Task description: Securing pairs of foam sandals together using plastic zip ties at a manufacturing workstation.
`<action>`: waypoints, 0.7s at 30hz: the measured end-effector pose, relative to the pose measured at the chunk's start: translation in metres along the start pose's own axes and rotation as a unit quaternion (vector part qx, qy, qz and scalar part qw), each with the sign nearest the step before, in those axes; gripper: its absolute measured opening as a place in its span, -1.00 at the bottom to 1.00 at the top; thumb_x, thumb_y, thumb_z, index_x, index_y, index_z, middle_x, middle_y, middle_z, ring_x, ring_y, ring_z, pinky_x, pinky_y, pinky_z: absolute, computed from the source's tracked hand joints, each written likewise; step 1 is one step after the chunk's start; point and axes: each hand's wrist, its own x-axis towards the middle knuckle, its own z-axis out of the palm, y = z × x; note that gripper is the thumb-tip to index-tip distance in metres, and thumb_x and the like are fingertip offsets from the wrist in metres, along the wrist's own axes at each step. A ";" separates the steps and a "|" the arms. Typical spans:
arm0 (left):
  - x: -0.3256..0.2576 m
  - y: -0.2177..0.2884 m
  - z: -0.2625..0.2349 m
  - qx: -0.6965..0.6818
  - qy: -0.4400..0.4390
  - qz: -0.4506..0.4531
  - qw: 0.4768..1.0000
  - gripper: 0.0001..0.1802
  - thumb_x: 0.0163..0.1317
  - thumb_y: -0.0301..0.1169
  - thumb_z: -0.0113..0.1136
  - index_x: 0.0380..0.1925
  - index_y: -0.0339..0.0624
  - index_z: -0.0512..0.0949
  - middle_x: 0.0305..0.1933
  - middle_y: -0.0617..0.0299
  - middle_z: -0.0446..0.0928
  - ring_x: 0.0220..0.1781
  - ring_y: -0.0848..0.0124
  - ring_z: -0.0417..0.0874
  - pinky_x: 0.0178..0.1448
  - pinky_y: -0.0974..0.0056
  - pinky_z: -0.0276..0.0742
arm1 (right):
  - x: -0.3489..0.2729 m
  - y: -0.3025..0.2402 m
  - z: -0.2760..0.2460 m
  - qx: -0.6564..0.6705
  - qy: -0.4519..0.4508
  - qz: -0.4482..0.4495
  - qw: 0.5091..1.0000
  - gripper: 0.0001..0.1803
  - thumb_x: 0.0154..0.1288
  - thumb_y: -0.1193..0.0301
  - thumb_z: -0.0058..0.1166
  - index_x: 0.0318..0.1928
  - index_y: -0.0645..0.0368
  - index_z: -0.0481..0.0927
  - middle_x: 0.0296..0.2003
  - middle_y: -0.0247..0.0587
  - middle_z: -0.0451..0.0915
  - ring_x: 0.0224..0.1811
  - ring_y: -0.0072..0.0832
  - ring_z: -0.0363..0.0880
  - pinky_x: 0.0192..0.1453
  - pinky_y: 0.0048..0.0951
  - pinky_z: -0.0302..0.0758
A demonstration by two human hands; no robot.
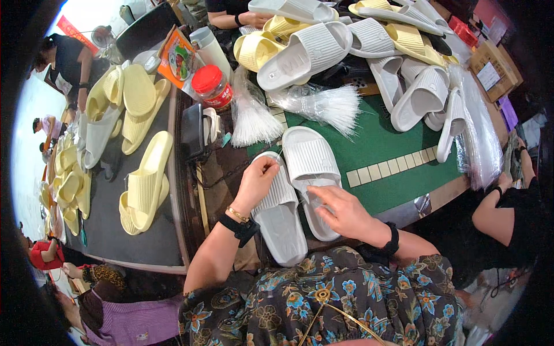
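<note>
Two light grey slide sandals lie side by side in front of me, the left slide [281, 233] a little nearer than the right slide [309, 151]. Over the ribbed strap of the left slide, my left hand [257, 183] is closed in a pinch. A thin clear strand seems to rise by its fingertips, too fine to make out for certain. My right hand [346, 214] rests at the right slide's strap edge and footbed, fingers stretched and apart. Beyond the slides lie two bundles of white plastic tag fasteners, a left bundle [254, 118] and a right bundle [329, 106].
Grey and yellow slides [306, 55] are heaped at the back. A red-lidded jar [212, 86] and a phone on a stand [192, 130] stand to the left. Clear plastic bags [482, 138] lie right. More yellow slides [147, 181] sit on the dark left surface [118, 230]. Co-workers surround the tables.
</note>
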 end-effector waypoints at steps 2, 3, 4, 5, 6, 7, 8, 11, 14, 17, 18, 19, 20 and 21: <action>0.001 -0.002 0.001 -0.001 0.000 0.006 1.000 -0.80 0.29 -0.40 0.15 -0.26 -0.36 0.55 -0.42 0.16 0.53 -0.37 0.42 0.50 -0.19 0.29 0.45 | 0.004 0.000 0.006 0.010 -0.033 0.038 0.999 -0.49 0.25 0.41 0.08 0.20 0.27 0.40 -0.02 0.11 0.52 0.02 0.02 0.50 0.12 -0.10 0.45; 0.001 -0.002 0.001 -0.002 0.001 0.012 1.000 -0.80 0.29 -0.40 0.15 -0.26 -0.36 0.55 -0.43 0.17 0.52 -0.38 0.44 0.49 -0.20 0.29 0.45 | 0.005 0.006 0.012 0.010 -0.032 0.037 0.999 -0.49 0.25 0.41 0.08 0.20 0.27 0.40 -0.02 0.11 0.52 0.02 0.02 0.50 0.12 -0.10 0.45; 0.000 0.000 0.001 -0.002 0.002 0.013 1.000 -0.80 0.29 -0.40 0.15 -0.26 -0.36 0.55 -0.43 0.17 0.52 -0.38 0.44 0.49 -0.20 0.29 0.45 | 0.007 0.015 0.018 -0.027 -0.030 0.028 0.999 -0.48 0.25 0.40 0.07 0.21 0.32 0.38 0.01 0.14 0.50 0.06 0.04 0.46 0.16 -0.09 0.41; -0.001 0.004 0.000 0.006 0.007 0.013 1.000 -0.80 0.29 -0.39 0.15 -0.27 -0.36 0.55 -0.43 0.17 0.52 -0.38 0.43 0.49 -0.21 0.29 0.45 | 0.013 0.015 0.020 -0.064 -0.029 0.020 0.997 -0.45 0.24 0.39 0.07 0.21 0.37 0.36 0.04 0.18 0.47 0.10 0.05 0.43 0.19 -0.07 0.37; -0.002 0.007 0.000 0.014 0.013 0.012 1.000 -0.80 0.29 -0.39 0.16 -0.27 -0.36 0.55 -0.43 0.16 0.52 -0.39 0.43 0.49 -0.21 0.29 0.46 | 0.017 0.013 0.020 -0.063 -0.029 0.018 0.997 -0.45 0.24 0.39 0.07 0.21 0.37 0.36 0.04 0.18 0.47 0.10 0.05 0.43 0.19 -0.07 0.37; -0.002 0.007 -0.001 0.015 0.014 0.013 1.000 -0.80 0.29 -0.39 0.16 -0.27 -0.36 0.55 -0.43 0.16 0.52 -0.39 0.43 0.49 -0.21 0.29 0.46 | 0.022 0.009 0.019 -0.093 -0.033 0.030 0.995 -0.47 0.20 0.45 0.04 0.19 0.40 0.37 0.07 0.17 0.45 0.13 0.05 0.39 0.22 -0.06 0.34; -0.001 0.008 -0.001 0.017 0.020 0.004 1.000 -0.80 0.29 -0.39 0.16 -0.27 -0.36 0.55 -0.43 0.17 0.53 -0.39 0.44 0.50 -0.22 0.29 0.46 | 0.026 0.005 0.019 -0.123 -0.035 0.043 0.991 -0.48 0.16 0.51 0.02 0.17 0.42 0.38 0.09 0.16 0.44 0.16 0.05 0.35 0.25 -0.06 0.30; 0.001 0.003 0.000 0.002 0.038 -0.002 0.999 -0.78 0.29 -0.38 0.16 -0.27 -0.37 0.55 -0.44 0.20 0.53 -0.39 0.47 0.49 -0.24 0.31 0.46 | 0.030 0.015 0.032 -0.193 0.006 -0.010 0.981 -0.44 0.12 0.54 -0.03 0.18 0.43 0.36 0.12 0.19 0.41 0.19 0.07 0.32 0.26 0.02 0.25; -0.001 0.003 -0.003 -0.032 0.060 -0.013 0.998 -0.77 0.30 -0.36 0.16 -0.28 -0.38 0.56 -0.44 0.25 0.53 -0.40 0.52 0.48 -0.26 0.34 0.45 | 0.031 0.010 0.036 -0.201 -0.010 0.020 0.979 -0.42 0.09 0.55 -0.06 0.20 0.42 0.36 0.14 0.21 0.40 0.19 0.07 0.32 0.26 0.05 0.23; 0.003 -0.010 -0.004 -0.061 0.078 -0.016 0.995 -0.77 0.31 -0.35 0.16 -0.28 -0.36 0.57 -0.46 0.32 0.53 -0.41 0.60 0.44 -0.31 0.38 0.41 | 0.027 -0.008 0.022 -0.234 -0.036 0.013 0.972 -0.46 0.13 0.49 0.01 0.18 0.34 0.41 -0.24 -0.01 0.58 -0.10 -0.11 0.51 0.05 -0.03 0.34; 0.003 -0.005 -0.003 -0.067 0.073 -0.013 0.995 -0.77 0.31 -0.35 0.16 -0.28 -0.35 0.57 -0.46 0.32 0.53 -0.42 0.59 0.44 -0.32 0.38 0.41 | 0.024 -0.006 0.022 -0.237 0.036 -0.049 0.970 -0.51 0.12 0.46 0.10 0.12 0.23 0.49 -0.41 -0.16 0.56 -0.29 -0.19 0.53 -0.13 -0.10 0.39; 0.001 0.000 -0.004 -0.072 0.067 -0.009 0.995 -0.77 0.31 -0.35 0.17 -0.29 -0.35 0.57 -0.46 0.32 0.53 -0.42 0.59 0.44 -0.32 0.38 0.41 | 0.023 -0.010 0.022 -0.233 0.031 -0.053 0.970 -0.51 0.12 0.46 0.10 0.12 0.23 0.49 -0.41 -0.16 0.56 -0.29 -0.19 0.53 -0.13 -0.10 0.39; -0.001 0.007 -0.006 -0.035 0.068 -0.004 0.997 -0.76 0.30 -0.35 0.18 -0.29 -0.36 0.57 -0.46 0.28 0.53 -0.42 0.56 0.45 -0.31 0.35 0.43 | 0.023 -0.018 0.019 -0.191 0.024 -0.094 0.977 -0.53 0.11 0.46 0.12 0.09 0.21 0.51 -0.42 -0.19 0.54 -0.31 -0.23 0.54 -0.18 -0.14 0.41; -0.001 0.004 -0.007 -0.035 0.073 -0.009 0.997 -0.76 0.30 -0.35 0.18 -0.29 -0.36 0.57 -0.46 0.28 0.53 -0.42 0.56 0.45 -0.31 0.35 0.43 | 0.023 -0.023 0.017 -0.148 0.017 -0.135 0.980 -0.56 0.09 0.45 0.15 0.05 0.19 0.52 -0.43 -0.22 0.52 -0.34 -0.27 0.55 -0.22 -0.18 0.44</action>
